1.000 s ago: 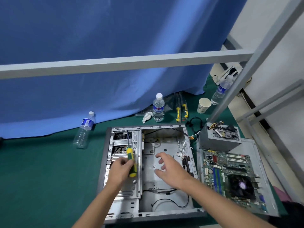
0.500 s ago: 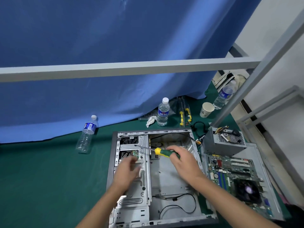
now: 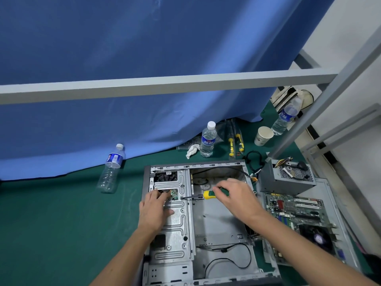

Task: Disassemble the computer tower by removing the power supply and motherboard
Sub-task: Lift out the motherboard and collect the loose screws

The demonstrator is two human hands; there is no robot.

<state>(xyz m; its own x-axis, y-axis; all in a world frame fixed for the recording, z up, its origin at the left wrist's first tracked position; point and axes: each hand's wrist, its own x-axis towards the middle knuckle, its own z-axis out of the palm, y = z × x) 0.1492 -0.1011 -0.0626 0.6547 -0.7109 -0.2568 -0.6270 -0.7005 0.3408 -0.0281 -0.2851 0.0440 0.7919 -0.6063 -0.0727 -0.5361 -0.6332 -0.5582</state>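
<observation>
On the green table (image 3: 51, 223) the open case (image 3: 216, 223) lay flat. Your right hand (image 3: 237, 195) gripped the screwdriver (image 3: 208, 194), its tip on the drive cage (image 3: 177, 219). Your left hand (image 3: 153, 209) rested on that cage, fingers at a gap. Right of the case sat the power supply (image 3: 286, 180) and motherboard (image 3: 296, 213), already out.

Both forearms bare, reaching fwd into frame from bottom. L hand (image 3: 153, 209) palm down, fingers extended w/ tips slightly bent, thumb out to the right. R hand (image 3: 237, 196) palm down, wrist angled left, fingers curled round a screwdriver (image 3: 210, 194) handle
</observation>
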